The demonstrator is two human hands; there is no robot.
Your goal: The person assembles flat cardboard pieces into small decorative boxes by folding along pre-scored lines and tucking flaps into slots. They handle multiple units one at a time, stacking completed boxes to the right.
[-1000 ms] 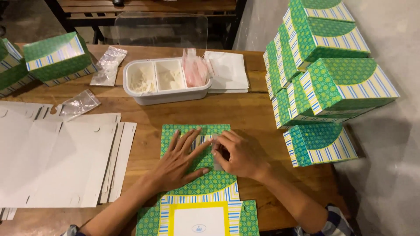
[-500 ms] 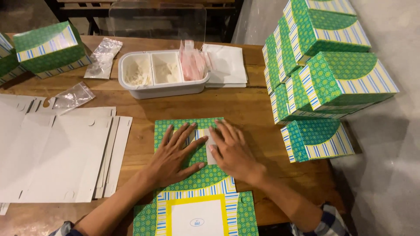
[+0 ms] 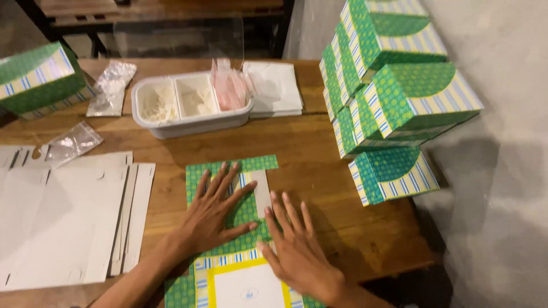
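Observation:
A flat green patterned cardboard box blank [image 3: 228, 171] with striped edges and a yellow-framed white panel lies on the wooden table [image 3: 319, 165] in front of me. My left hand [image 3: 214, 214] rests flat on the blank's upper part, fingers spread. My right hand [image 3: 297, 251] lies flat beside it on the blank's right side, fingers apart, near a white flap [image 3: 261, 191]. Neither hand holds anything.
Several folded green boxes [image 3: 394, 97] are stacked at the table's right edge; another green box [image 3: 40, 77] is at far left. A white divided tray [image 3: 188, 105] with pink packets stands at the back, white napkins [image 3: 277, 88] beside it. Flat white blanks [image 3: 63, 219] and clear bags [image 3: 111, 85] lie left.
Both hands have slid down the blank toward me and spread flat. My right hand has moved off the upper flap toward the lower right. The camera view has shifted.

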